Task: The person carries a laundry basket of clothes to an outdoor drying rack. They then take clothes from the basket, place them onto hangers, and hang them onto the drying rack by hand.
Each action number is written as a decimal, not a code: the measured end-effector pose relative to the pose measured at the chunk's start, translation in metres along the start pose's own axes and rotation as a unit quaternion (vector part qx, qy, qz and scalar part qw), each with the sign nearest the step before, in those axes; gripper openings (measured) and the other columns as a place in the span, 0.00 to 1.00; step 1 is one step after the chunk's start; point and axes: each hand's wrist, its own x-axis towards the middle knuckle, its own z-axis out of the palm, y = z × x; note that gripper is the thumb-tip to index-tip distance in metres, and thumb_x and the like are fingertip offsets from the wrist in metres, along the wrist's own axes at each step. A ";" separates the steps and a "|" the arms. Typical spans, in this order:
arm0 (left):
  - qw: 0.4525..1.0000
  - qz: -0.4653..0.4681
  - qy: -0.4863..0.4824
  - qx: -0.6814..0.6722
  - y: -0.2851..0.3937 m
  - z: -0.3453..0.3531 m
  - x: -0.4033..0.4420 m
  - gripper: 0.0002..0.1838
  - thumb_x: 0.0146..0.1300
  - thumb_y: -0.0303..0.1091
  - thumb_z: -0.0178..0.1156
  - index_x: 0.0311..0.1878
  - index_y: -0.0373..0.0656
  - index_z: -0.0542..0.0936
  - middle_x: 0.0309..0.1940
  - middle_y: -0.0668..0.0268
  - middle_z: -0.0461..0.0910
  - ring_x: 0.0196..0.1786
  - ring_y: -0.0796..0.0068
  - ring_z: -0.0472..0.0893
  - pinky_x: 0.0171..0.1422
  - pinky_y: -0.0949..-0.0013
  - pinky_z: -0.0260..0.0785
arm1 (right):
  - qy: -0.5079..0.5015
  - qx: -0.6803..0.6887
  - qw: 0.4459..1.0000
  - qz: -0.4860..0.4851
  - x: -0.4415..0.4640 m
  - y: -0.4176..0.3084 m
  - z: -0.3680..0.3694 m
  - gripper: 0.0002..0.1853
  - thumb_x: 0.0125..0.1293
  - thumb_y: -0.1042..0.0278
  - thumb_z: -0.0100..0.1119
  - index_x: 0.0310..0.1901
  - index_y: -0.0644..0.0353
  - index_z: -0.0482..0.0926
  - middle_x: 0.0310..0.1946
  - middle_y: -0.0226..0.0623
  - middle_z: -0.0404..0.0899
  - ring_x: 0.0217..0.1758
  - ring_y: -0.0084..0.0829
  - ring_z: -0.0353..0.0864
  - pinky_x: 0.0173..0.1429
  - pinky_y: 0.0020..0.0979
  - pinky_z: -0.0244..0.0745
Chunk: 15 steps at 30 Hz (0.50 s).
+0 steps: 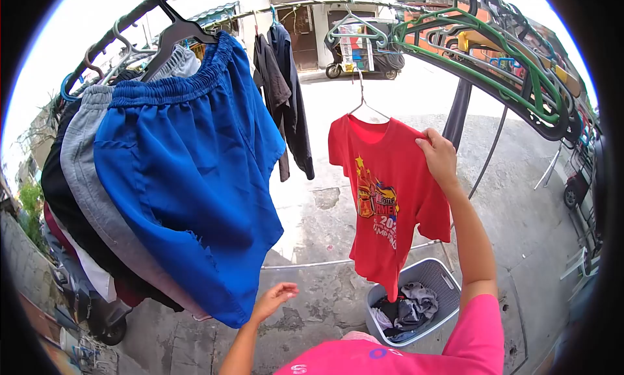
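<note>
A red T-shirt (406, 180) with a printed front hangs on a thin wire hanger (363, 103), whose hook points up. My right hand (438, 158) pinches the shirt at its shoulder on the right; whether the hanger's end is also in that grip is hidden. Low in the middle, my left hand (274, 301) is open, fingers stretched out and holding nothing. Beside it hang blue shorts (188, 160), their lower corner close to my wrist. A dark hanger (172, 34) carries these shorts by the waistband.
Grey shorts (97, 160) and other clothes hang behind the blue pair. Dark garments (286, 89) hang farther back. Several green hangers (481, 56) crowd the rail at upper right. A grey laundry basket (448, 285) with clothes stands on the concrete below. A parked vehicle (367, 50) is beyond.
</note>
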 end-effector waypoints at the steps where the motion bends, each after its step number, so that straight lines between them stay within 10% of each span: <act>1: 0.999 -0.039 -0.004 -0.004 -0.020 -0.004 -0.008 0.16 0.62 0.32 0.51 0.53 0.40 0.70 0.49 0.64 0.75 0.51 0.76 0.74 0.53 0.74 0.64 | 0.036 -0.013 0.999 -0.020 0.011 -0.004 0.014 0.11 0.57 0.60 0.54 0.35 0.58 0.75 0.27 0.44 0.77 0.33 0.44 0.77 0.37 0.39 0.69; 6: 0.975 -0.123 0.160 -0.089 -0.204 -0.063 -0.051 0.17 0.63 0.32 0.51 0.55 0.43 0.68 0.48 0.65 0.76 0.49 0.77 0.75 0.47 0.75 0.66 | 0.062 -0.053 0.996 -0.033 0.090 -0.024 0.081 0.10 0.56 0.60 0.54 0.34 0.57 0.74 0.30 0.43 0.78 0.35 0.47 0.77 0.39 0.43 0.71; 7: 0.919 -0.266 0.126 -0.264 -0.258 -0.098 -0.043 0.19 0.63 0.32 0.50 0.57 0.42 0.65 0.48 0.65 0.76 0.48 0.73 0.76 0.47 0.71 0.68 | 0.081 -0.087 0.992 -0.048 0.109 -0.030 0.092 0.10 0.56 0.60 0.54 0.34 0.57 0.74 0.31 0.43 0.79 0.36 0.48 0.78 0.39 0.44 0.72; 15: 0.923 -0.136 0.191 -0.307 -0.276 -0.181 0.076 0.18 0.62 0.32 0.52 0.56 0.43 0.66 0.47 0.63 0.76 0.48 0.70 0.76 0.47 0.66 0.69 | 0.118 -0.008 0.991 -0.057 0.261 -0.089 0.166 0.10 0.57 0.60 0.51 0.37 0.56 0.75 0.33 0.44 0.79 0.40 0.45 0.78 0.43 0.44 0.71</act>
